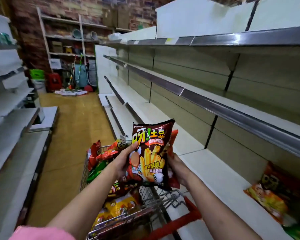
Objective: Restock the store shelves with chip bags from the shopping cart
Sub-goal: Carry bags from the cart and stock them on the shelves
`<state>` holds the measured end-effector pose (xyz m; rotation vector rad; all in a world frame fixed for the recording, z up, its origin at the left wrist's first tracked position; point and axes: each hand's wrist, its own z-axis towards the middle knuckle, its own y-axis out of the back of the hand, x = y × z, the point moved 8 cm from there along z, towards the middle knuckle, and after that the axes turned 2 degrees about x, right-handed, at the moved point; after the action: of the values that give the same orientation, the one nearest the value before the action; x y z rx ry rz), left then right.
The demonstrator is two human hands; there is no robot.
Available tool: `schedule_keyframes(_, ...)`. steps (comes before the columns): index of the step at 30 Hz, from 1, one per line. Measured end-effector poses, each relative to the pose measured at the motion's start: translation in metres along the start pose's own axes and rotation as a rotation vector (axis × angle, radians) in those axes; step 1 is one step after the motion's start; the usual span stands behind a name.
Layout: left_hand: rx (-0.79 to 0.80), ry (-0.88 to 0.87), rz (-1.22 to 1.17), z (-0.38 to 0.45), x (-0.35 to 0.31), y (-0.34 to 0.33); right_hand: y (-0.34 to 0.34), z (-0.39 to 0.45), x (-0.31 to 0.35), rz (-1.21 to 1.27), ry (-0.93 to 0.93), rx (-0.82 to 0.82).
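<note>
Head view: the dark chip bag [150, 153] is held upright above the shopping cart [145, 212], left of the near shelf [215, 172]. Judged light, soft, crinkly and crushable; hold it by the side edges, not the puffed middle. The left hand [124, 161] pinches its left edge, thumb on the front. The right hand [177, 168] curls round the right edge together with a red bag [173, 144] behind. Both forearms reach forward, wrists raised
</note>
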<state>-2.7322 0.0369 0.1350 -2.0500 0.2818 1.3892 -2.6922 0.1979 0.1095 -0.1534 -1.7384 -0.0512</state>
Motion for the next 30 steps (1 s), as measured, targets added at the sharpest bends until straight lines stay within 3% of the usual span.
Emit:
schedule_keyframes(7,0.118,-0.059,-0.004,0.018,-0.024,-0.022,0.064,-0.044,0.035,0.065,0.046,-0.269)
schedule_keyframes(11,0.069,-0.078,0.178,0.032,-0.032,-0.015,0.095,-0.063,0.044,0.126,0.087,-0.36)
schedule_keyframes(15,0.113,-0.043,0.307,0.037,-0.033,-0.01,0.086,-0.067,0.044,0.128,0.103,-0.358)
schedule_keyframes(25,0.128,-0.08,0.436,0.045,-0.049,0.02,0.043,-0.066,0.021,0.15,0.08,-0.529)
schedule_keyframes(30,0.219,-0.079,0.498,0.047,-0.041,0.006,0.033,-0.094,0.023,-0.11,0.008,-0.657)
